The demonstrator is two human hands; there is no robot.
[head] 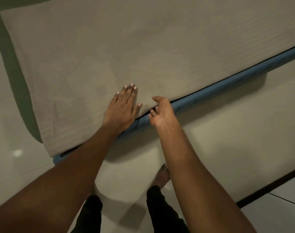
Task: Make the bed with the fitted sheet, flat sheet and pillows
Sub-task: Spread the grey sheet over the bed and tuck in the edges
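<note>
Beige sheet (143, 39) lies flat over the blue-edged mattress (227, 81). Your left hand (123, 106) presses it, fingers straight. Your right hand (162, 111) pinches the near hem, thumb on top. Cloth looks soft, light and prone to slip, so grip at the hem.

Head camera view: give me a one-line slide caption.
Left hand presses flat on the beige sheet while the right hand grips its edge at the blue mattress side.
</note>
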